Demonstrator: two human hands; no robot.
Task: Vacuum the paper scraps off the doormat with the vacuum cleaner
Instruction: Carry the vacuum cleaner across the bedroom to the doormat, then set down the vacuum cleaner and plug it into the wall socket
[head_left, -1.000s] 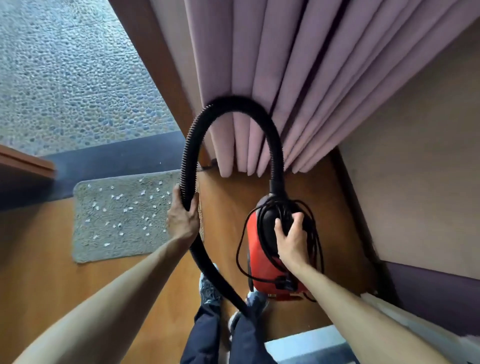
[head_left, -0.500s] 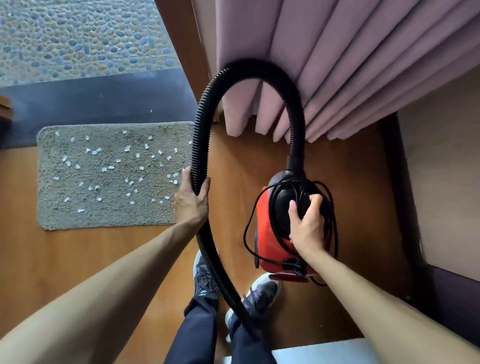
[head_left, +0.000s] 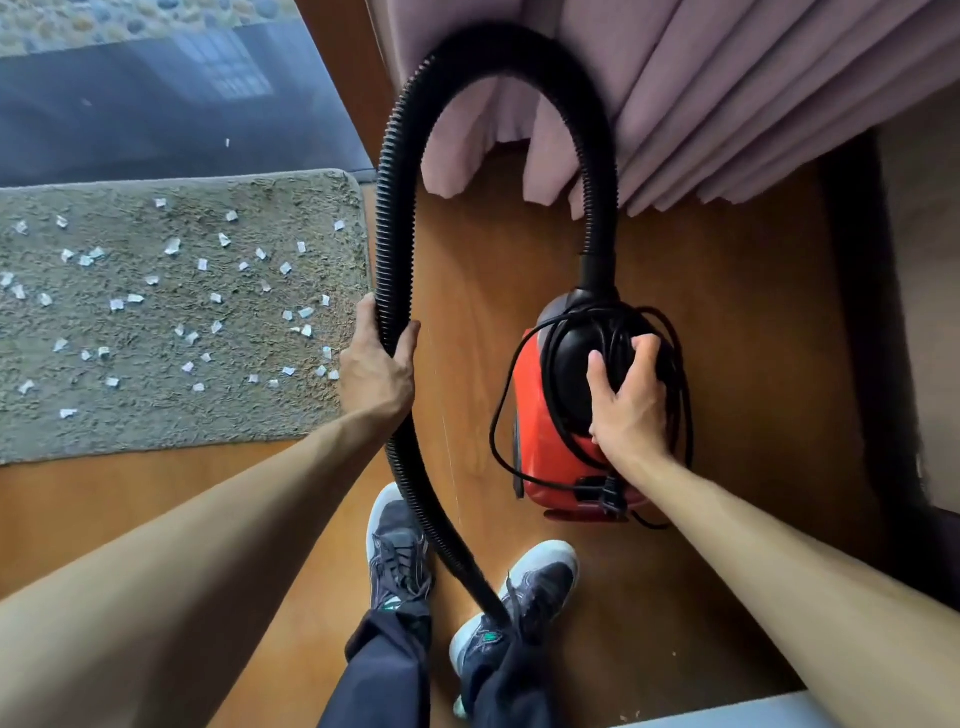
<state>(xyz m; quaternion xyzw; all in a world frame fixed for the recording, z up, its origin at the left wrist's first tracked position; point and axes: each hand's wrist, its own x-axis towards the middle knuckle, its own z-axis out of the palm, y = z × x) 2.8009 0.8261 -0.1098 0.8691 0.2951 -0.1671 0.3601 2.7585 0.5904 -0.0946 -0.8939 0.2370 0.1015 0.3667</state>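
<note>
A red and black vacuum cleaner (head_left: 545, 447) hangs above the wooden floor at centre right, its black cord wound around the top. My right hand (head_left: 628, 410) grips its black handle. A ribbed black hose (head_left: 498, 57) arches up from the vacuum and comes down on the left, where my left hand (head_left: 376, 369) is closed around it. The hose runs on down between my shoes; its end is hidden. The grey shaggy doormat (head_left: 156, 431) lies at the left, strewn with several white paper scraps (head_left: 171, 247).
Pink curtains (head_left: 701, 93) hang at the top right, close behind the hose. A dark threshold strip (head_left: 156, 119) borders the mat's far edge, with one scrap on it. A dark baseboard (head_left: 857, 312) and wall stand at the right. My shoes (head_left: 400, 551) stand on the wooden floor.
The view has tilted down and shifted, so the doormat and vacuum now sit closer and larger in frame. Both hands keep the same holds on hose and handle.
</note>
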